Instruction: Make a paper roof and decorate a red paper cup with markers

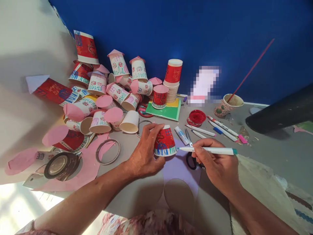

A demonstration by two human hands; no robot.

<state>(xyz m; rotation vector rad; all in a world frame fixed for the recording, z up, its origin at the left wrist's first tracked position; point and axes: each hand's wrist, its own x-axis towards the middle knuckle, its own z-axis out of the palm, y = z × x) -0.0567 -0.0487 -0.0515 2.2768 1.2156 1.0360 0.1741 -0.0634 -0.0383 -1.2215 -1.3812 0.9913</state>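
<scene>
My left hand (148,150) grips an upside-down red paper cup (166,140) around its left side. Blue drawn shapes and green strokes run along the cup's white rim. Between the fingers of my right hand (218,163) is a white marker (215,150) with a green end; its tip points left and sits at or very near the cup's lower right edge. I cannot tell whether it touches. Under the hands lies purple paper (181,168) with a round cut-out. Scissors (191,160) with black handles are partly hidden behind my right hand, beside a glue stick (181,135).
Decorated paper cups (100,120) with pink tops pile up at the left. Tape rolls (108,152) lie before them on pink paper (90,163). A cup stack (172,80) stands near the blue wall. Markers (227,129), a red round container (196,117) and a patterned cup (226,106) sit right.
</scene>
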